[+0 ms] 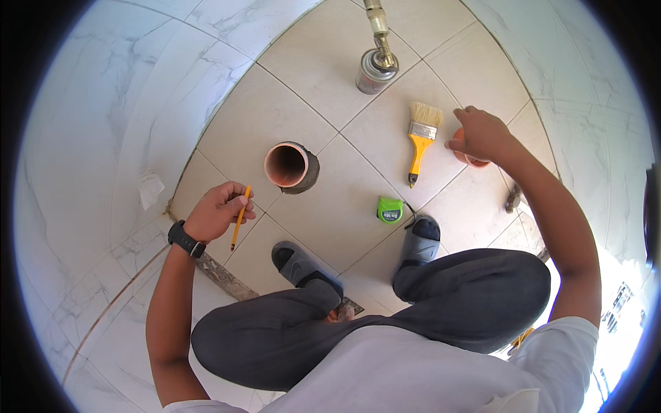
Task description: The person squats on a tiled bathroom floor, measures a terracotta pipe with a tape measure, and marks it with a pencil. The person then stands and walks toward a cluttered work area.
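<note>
My left hand (219, 210) is closed around a yellow pencil (239, 219), its dark tip pointing down. To the right of it, an orange pipe (286, 165) stands upright in the floor, with a dark collar of mortar around its base. On the far right, my right hand (482, 134) hovers at a short orange pipe piece (471, 160) with thumb and fingers spread apart. The hand partly covers this piece, so contact is hard to make out. Beside it lies a paintbrush (421, 141) with a yellow handle and pale bristles.
A gas torch on a canister (376, 69) stands at the back. A green tape measure (390, 210) lies near my right sandal (421, 237). A hammer-like tool (513, 198) rests at the right. Marbled tile walls (117, 117) close in on both sides of the tiled floor.
</note>
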The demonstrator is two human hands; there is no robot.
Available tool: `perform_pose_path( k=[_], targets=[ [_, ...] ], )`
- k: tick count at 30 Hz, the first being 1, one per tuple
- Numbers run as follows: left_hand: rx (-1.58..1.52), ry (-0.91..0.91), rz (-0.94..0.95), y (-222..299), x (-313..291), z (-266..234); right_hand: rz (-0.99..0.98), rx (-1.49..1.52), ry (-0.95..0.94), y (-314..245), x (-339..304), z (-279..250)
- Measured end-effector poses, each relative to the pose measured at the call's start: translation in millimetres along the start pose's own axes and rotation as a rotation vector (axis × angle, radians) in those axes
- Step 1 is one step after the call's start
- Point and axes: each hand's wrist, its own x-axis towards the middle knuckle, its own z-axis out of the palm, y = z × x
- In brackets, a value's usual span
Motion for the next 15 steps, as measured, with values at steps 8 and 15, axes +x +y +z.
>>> perform_pose_path(
  k=[8, 15],
  targets=[
    [0.216, -0.200, 0.358, 150, 6, 48, -0.301, 0.207, 0.187, -54, -78, -35],
    [-0.283, -0.216, 0.618, 188, 9, 95, -0.066, 0.249, 0.354, -27, -189, -54]
  ],
)
